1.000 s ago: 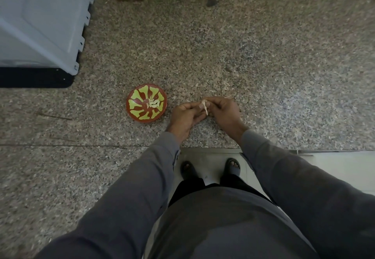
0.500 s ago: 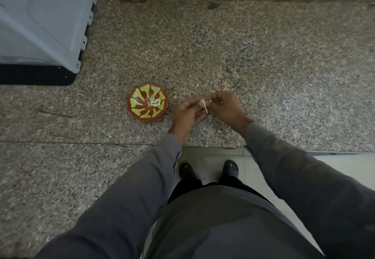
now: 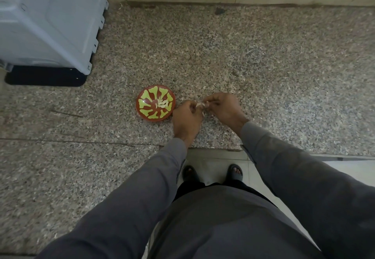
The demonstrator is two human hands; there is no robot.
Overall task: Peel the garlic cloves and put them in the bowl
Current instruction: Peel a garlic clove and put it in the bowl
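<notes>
A speckled granite counter carries a red-and-green bowl and a grey appliance.

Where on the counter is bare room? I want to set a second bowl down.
Bare granite runs right of the right hand and behind both hands up to the wall. It is crowded where the bowl meets the left hand.

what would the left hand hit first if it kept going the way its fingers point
Its fingers point toward the right hand, so the left hand would likely meet the garlic clove pinched between them first, then the right hand's fingertips. Depth is hard to judge.
</notes>
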